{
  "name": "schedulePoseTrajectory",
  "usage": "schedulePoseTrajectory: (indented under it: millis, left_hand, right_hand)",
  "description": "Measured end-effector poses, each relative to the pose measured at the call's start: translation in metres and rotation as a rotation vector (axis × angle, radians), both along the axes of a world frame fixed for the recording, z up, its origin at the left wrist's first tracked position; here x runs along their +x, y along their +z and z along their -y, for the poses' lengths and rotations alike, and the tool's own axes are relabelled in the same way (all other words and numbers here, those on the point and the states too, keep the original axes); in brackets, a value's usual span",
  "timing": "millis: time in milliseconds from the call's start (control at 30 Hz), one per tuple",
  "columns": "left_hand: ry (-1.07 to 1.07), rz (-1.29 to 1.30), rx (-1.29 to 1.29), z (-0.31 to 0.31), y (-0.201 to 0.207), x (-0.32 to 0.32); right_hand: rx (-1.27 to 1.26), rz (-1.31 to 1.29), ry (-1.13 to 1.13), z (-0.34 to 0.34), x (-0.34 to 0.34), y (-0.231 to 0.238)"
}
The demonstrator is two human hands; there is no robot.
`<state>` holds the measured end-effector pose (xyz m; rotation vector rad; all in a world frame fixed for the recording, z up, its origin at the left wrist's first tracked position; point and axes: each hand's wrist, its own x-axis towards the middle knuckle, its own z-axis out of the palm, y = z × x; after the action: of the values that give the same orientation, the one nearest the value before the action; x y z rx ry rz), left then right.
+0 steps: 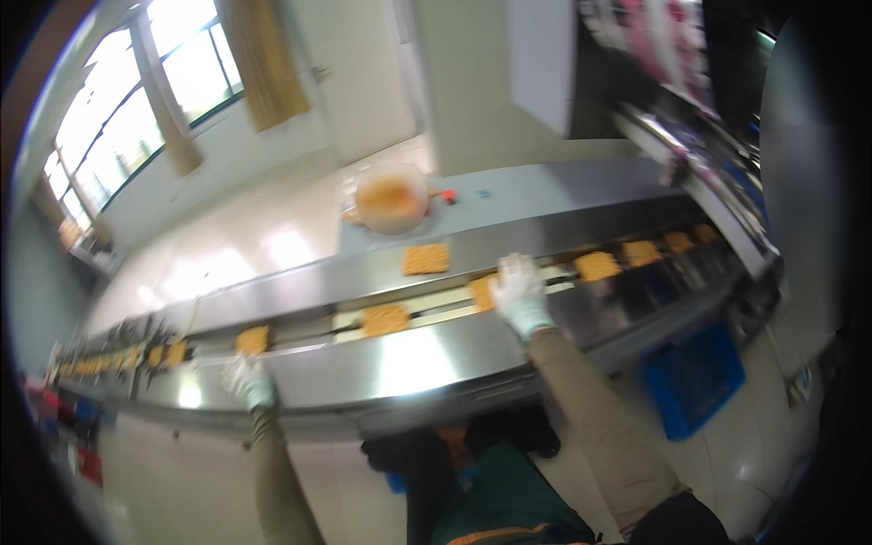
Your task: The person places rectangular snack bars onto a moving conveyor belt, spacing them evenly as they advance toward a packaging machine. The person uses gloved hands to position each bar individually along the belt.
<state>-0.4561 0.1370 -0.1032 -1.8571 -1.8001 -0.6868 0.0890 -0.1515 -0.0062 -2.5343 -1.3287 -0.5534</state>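
Observation:
Yellow-orange, crinkled rectangular blocks that look like instant noodle cakes lie spaced along a conveyor channel [436,303] in a steel line. My left hand [245,378], in a white glove, rests low at the near edge of one noodle cake [252,340], its fingers apart. Farther right, my gloved right hand [520,292] reaches over the channel with fingers stretched out, beside and partly covering another noodle cake [481,293]. Between my hands a third noodle cake [385,320] sits in the channel. One more noodle cake [427,259] lies on the steel ledge behind it.
A blurred clear bag or bowl with orange contents [391,202] stands on the grey table [563,186] behind the line, near a small red object [448,196]. Machinery [699,173] rises at the right. A blue crate [695,381] is below the line.

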Motion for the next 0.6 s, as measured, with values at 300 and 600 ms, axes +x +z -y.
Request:
schedulePoseTrajectory:
  millis: [300,600]
  left_hand:
    - [0.189,0.098,-0.314,0.068,0.089,0.102]
    - [0.201,0.144,-0.329,0.075,0.096,0.107]
  right_hand:
    - [-0.127,-0.145,-0.089,0.021,0.011,0.021]
    - [0.023,-0.067,-0.038,0.019,0.024,-0.003]
